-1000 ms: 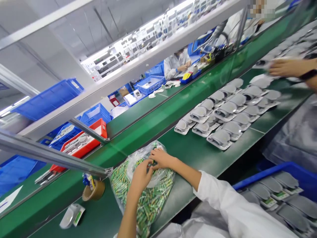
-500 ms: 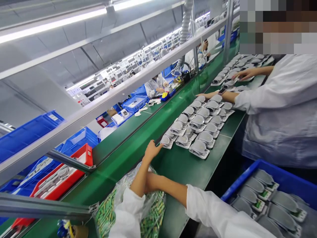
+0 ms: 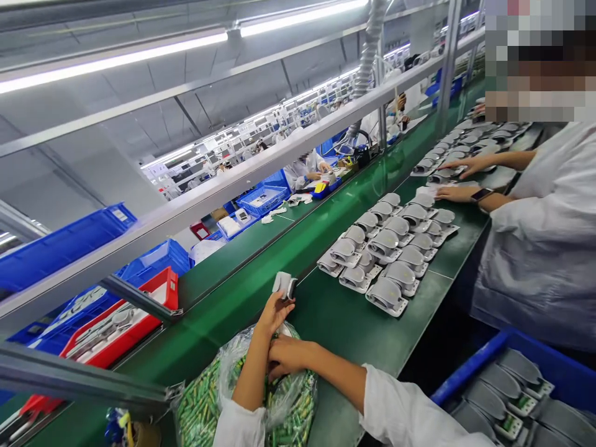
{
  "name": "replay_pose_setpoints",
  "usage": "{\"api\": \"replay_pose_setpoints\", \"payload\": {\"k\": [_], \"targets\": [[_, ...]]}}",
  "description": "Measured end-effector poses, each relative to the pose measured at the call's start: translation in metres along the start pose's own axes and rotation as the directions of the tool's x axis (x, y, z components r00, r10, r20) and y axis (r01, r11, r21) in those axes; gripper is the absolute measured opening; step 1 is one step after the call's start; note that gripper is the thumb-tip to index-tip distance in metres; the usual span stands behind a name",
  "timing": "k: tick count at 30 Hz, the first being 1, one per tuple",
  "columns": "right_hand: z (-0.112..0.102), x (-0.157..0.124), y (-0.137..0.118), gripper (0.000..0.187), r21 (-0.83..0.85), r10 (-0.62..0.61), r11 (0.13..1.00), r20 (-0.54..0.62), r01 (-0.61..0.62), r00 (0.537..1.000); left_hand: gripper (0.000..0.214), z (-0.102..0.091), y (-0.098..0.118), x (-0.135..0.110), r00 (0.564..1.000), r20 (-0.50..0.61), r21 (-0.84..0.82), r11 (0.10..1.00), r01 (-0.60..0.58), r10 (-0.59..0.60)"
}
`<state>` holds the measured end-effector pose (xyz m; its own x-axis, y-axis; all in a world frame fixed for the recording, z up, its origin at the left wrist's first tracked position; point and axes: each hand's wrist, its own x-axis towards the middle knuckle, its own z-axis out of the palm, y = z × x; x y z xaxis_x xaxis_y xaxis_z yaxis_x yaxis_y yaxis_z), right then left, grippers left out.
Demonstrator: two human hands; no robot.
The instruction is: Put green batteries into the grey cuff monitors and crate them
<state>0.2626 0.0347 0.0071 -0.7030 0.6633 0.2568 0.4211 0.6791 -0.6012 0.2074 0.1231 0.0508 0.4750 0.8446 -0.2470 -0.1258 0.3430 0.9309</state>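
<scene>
I've got a long factory hall on my feed, lit bright and even. Overhead, pale grey ceiling panels point(image 3: 116, 118) carry long fluorescent strip lights point(image 3: 112, 65) in rows, and a silver flexible duct point(image 3: 370, 49) drops from the ceiling toward the far end. An alu frame rail point(image 3: 233, 180) crosses the view on metal uprights point(image 3: 449, 68), w/ a 2nd green conveyor bench point(image 3: 233, 261) just behind it. On the left sit blue plastic crates point(image 3: 65, 248) and a red tray point(image 3: 121, 329) beside more blue crates point(image 3: 158, 261). Way back, rows of white workstations point(image 3: 242, 146) recede into the distance.
</scene>
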Motion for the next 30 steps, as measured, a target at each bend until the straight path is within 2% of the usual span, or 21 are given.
{"api": "replay_pose_setpoints", "payload": {"k": [1, 3, 6, 9, 12, 15, 17, 20, 22, 25, 30], "targets": [[0.000, 0.000, -0.002, 0.015, -0.040, 0.008, 0.999, 0.021, -0.007, 1.000, 0.042, -0.013, -0.003, -0.013, 0.998, -0.054, -0.117, 0.992, -0.045, 0.039], [0.002, 0.000, -0.006, 0.022, -0.131, 0.045, 0.991, 0.024, -0.042, 0.999, 0.040, -0.040, -0.011, -0.039, 0.979, -0.163, -0.214, 0.964, -0.160, 0.126], [0.005, -0.003, -0.009, 0.028, -0.185, 0.081, 0.979, -0.020, -0.083, 0.997, 0.038, -0.075, -0.024, -0.072, 0.935, -0.281, -0.209, 0.938, -0.278, 0.215], [0.006, -0.009, -0.009, 0.031, -0.148, 0.043, 0.988, 0.006, -0.042, 0.999, 0.039, -0.096, -0.034, -0.091, 0.910, -0.330, -0.158, 0.936, -0.314, 0.250], [0.005, -0.015, -0.009, 0.030, -0.079, 0.032, 0.996, 0.065, -0.027, 0.997, 0.047, -0.100, -0.039, -0.098, 0.901, -0.346, -0.186, 0.922, -0.341, 0.263], [0.008, -0.020, -0.012, 0.019, -0.023, 0.055, 0.998, 0.079, -0.053, 0.995, 0.054, -0.094, -0.040, -0.099, 0.907, -0.343, -0.309, 0.882, -0.357, 0.247], [0.012, -0.023, -0.014, 0.015, 0.031, 0.069, 0.997, 0.032, -0.070, 0.997, 0.057, -0.090, -0.042, -0.098, 0.918, -0.329, -0.391, 0.854, -0.344, 0.219], [0.019, -0.024, -0.013, 0.020, 0.197, 0.142, 0.974, -0.129, -0.115, 0.981, 0.064, -0.089, -0.047, -0.097, 0.922, -0.347, -0.442, 0.837, -0.321, 0.171], [0.023, -0.022, -0.010, 0.026, 0.331, 0.237, 0.933, -0.271, -0.141, 0.933, 0.068, -0.090, -0.051, -0.096, 0.920, -0.366, -0.430, 0.851, -0.302, 0.142], [0.026, -0.018, -0.004, 0.035, 0.510, 0.398, 0.848, -0.426, -0.148, 0.813, 0.071, -0.091, -0.058, -0.094, 0.927, -0.357, -0.397, 0.880, -0.260, 0.113], [0.023, -0.014, -0.005, 0.048, 0.745, 0.595, 0.664, -0.472, -0.067, 0.650, 0.068, -0.089, -0.061, -0.092, 0.943, -0.318, -0.397, 0.888, -0.230, 0.103]]}}
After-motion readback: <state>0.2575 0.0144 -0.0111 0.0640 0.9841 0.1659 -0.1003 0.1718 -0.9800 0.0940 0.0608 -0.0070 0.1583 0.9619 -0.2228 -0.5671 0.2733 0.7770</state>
